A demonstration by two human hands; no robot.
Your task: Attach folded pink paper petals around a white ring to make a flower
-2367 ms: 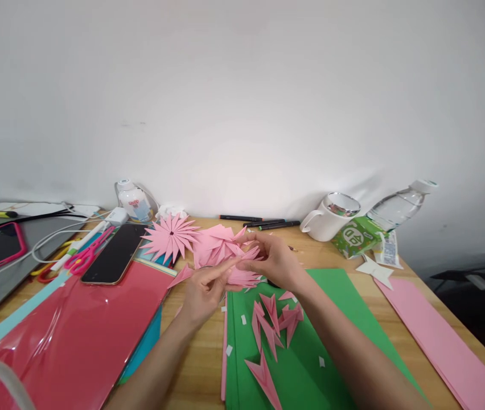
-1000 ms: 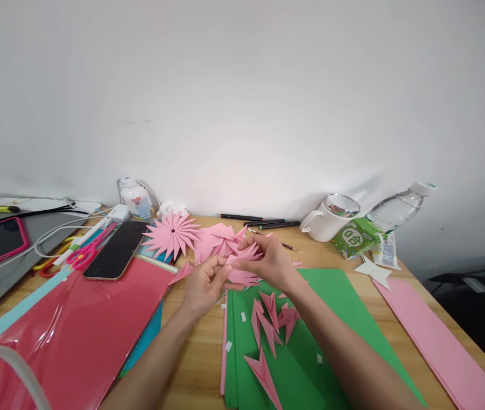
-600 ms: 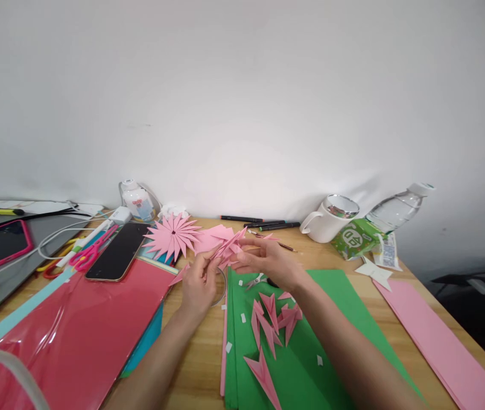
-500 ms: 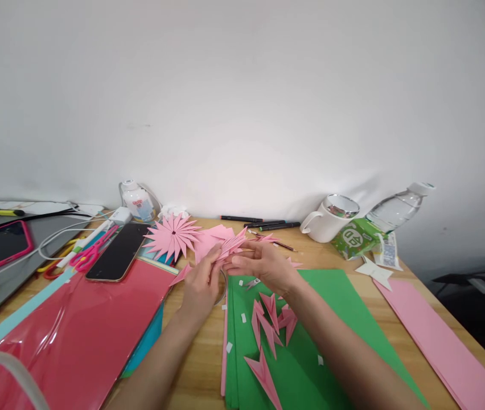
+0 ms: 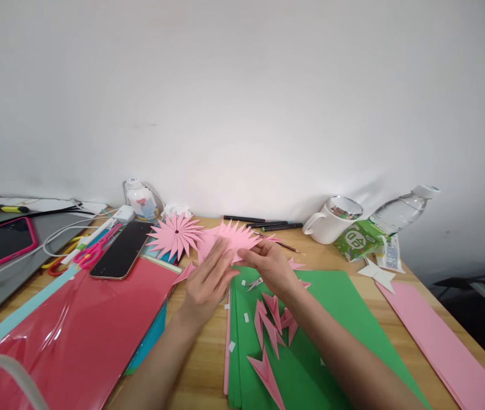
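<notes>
A spiky pink folded-paper fan (image 5: 239, 236) is held up at the middle, above the table. My left hand (image 5: 208, 279) lies against its left side with fingers stretched out flat and thumb apart. On the fan's right edge my right hand (image 5: 271, 265) is closed, thumb and fingers pinching the paper. Part of the fan is hidden behind both hands. Left of it rests a round pink paper star (image 5: 177, 232). Loose pink folded pieces (image 5: 267, 376) lie on green paper sheets (image 5: 332, 302) below my right hand, near small scissors (image 5: 255, 283).
A white mug (image 5: 332, 222), a green carton (image 5: 358, 239) and a tilted water bottle (image 5: 402, 210) stand at back right. Pink strips (image 5: 439, 336) lie rightward. Leftward are a black phone (image 5: 120, 250), pink scissors (image 5: 97, 247) and a red packet (image 5: 93, 324). Pens (image 5: 280, 226) lie along the wall.
The fan has spread from a narrow bunch to a wide toothed shape. My left hand has gone from gripping it to lying flat against it; my right hand now pinches its right edge.
</notes>
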